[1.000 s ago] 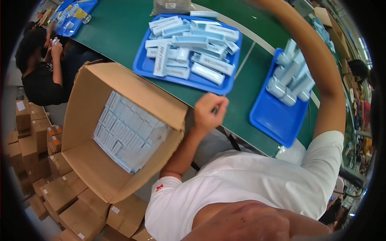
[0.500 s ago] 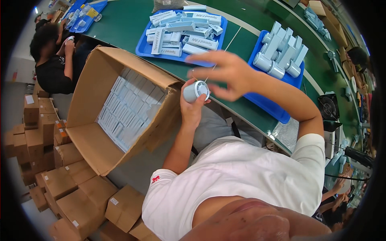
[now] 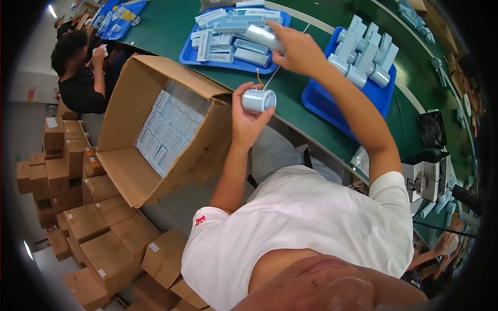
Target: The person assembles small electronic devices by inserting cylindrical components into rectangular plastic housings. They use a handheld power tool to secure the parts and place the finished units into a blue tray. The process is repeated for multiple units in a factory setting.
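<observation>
My left hand (image 3: 247, 126) is wrapped round a light-blue plastic cylinder (image 3: 254, 101), a round housing with its open end turned to the right. Thin wires (image 3: 260, 78) stick up from its far side. Farther out, my right hand (image 3: 303, 50) grips one end of a long light-blue plastic casing (image 3: 263, 38), lifted a little over the near right part of a blue tray (image 3: 193, 61). That tray holds a heap of similar long casings (image 3: 223, 40), some with printing on them. Wires and casing are apart from each other.
To the left a large open cardboard box (image 3: 122, 111) holds rows of light-blue pieces (image 3: 171, 129). A second blue tray (image 3: 324, 106) on the green table (image 3: 282, 93) carries assembled units (image 3: 363, 57). A small black fan (image 3: 431, 129) stands right. Stacked cartons (image 3: 111, 249) fill the floor; a person (image 3: 80, 78) sits far left.
My right hand has left the cylinder, moved out over the casing tray and taken hold of a casing. My left hand has turned the cylinder; its wires now stand out clearly.
</observation>
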Demonstrator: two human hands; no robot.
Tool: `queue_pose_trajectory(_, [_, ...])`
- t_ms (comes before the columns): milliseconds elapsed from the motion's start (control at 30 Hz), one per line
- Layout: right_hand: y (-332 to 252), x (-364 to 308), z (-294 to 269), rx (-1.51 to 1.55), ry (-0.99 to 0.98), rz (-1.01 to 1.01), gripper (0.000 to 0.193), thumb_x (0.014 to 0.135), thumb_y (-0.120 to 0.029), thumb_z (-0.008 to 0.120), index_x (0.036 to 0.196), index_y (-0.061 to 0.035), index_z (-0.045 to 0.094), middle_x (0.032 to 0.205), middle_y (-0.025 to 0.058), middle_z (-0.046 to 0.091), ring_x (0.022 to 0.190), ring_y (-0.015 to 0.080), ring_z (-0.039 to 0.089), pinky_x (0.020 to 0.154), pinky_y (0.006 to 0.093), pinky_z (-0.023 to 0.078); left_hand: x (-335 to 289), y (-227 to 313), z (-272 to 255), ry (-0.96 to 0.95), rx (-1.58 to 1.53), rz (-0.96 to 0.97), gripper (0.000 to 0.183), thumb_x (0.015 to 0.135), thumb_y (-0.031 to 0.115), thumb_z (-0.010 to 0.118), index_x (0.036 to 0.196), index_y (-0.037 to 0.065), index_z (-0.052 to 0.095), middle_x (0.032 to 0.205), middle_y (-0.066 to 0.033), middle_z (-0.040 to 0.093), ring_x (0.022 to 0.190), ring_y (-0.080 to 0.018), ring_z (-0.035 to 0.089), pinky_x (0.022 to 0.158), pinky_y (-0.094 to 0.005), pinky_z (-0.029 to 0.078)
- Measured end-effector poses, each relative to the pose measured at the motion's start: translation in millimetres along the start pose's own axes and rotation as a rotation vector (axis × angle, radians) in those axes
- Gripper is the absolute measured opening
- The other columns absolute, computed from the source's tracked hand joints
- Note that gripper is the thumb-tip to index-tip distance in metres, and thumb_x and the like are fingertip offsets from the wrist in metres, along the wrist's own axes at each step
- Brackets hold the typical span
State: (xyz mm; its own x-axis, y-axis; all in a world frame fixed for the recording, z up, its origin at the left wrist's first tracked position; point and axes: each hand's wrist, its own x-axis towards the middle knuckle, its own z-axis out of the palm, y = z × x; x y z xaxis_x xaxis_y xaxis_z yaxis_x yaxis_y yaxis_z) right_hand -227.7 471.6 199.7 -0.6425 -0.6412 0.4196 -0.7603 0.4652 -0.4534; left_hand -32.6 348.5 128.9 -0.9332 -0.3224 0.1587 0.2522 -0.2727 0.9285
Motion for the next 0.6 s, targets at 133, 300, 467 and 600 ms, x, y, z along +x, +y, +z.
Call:
queue_pose_trajectory(133, [4,-33,-60,0.956,0.031,0.176,0.049,0.098,-0.013,0.061,0.144,-0.0044,0.049,0.126,0.0218,0.068,0.104,0.0339,0.072,0.094,0.0441,0.058,14,13,28,-0.173,-0.013,0.068,0.076,0.078,-0.009,0.080,0.142,0.005,0.041,0.135,-0.0133,0.054,0.118,-0.0208,0.060,0.098,-0.0353,0.055])
queue_pose_trajectory(300, [8,-70,-99,1.544,0.121,0.230,0.044,0.106,-0.021,0.057,0.145,-0.0012,0.048,0.133,0.0199,0.064,0.126,0.0331,0.063,0.110,0.0468,0.049,25,34,76,-0.343,-0.110,0.127,0.076,0.080,0.013,0.085,0.141,0.004,0.040,0.142,-0.0251,0.053,0.126,-0.0330,0.061,0.102,-0.0441,0.054])
queue_pose_trajectory(467, [12,-92,-114,1.713,0.307,0.224,0.043,0.108,-0.021,0.051,0.144,0.0026,0.046,0.134,0.0212,0.061,0.128,0.0384,0.061,0.112,0.0509,0.049,26,49,111,-0.422,-0.145,0.123,0.082,0.081,0.030,0.085,0.142,0.005,0.037,0.144,-0.0330,0.050,0.125,-0.0396,0.062,0.101,-0.0462,0.054])
queue_pose_trajectory(600, [9,-99,-120,1.804,0.337,0.222,0.045,0.109,-0.023,0.050,0.145,0.0031,0.044,0.133,0.0217,0.061,0.129,0.0400,0.060,0.112,0.0509,0.050,20,52,125,-0.446,-0.134,0.105,0.083,0.081,0.032,0.085,0.142,0.004,0.036,0.144,-0.0331,0.049,0.122,-0.0397,0.064,0.098,-0.0451,0.056])
